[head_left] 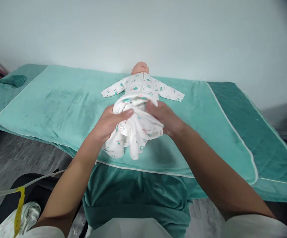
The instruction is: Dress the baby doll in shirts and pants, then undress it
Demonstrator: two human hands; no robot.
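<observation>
Between my hands is a bunched white baby garment [135, 132] with small green and red prints, its folds and tube-like ends hanging over the mat. My left hand [110, 120] grips its left side, thumb lying across the cloth. On the other side my right hand [164, 115] holds the gathered edge, slightly blurred, with its fingertips partly hidden in the fabric. Just beyond lies a baby doll [140, 67] on its back, dressed in a matching white printed top [142, 84] with both sleeves spread outward. The held garment hides the doll's lower body.
A light green plush mat [59, 102] covers the darker green padded table [235, 109], which stands against a pale wall. At lower left are a pale tube [41, 177] with a yellow strip [19, 211], crumpled patterned cloth [26, 215] and a black seat-like object [31, 185].
</observation>
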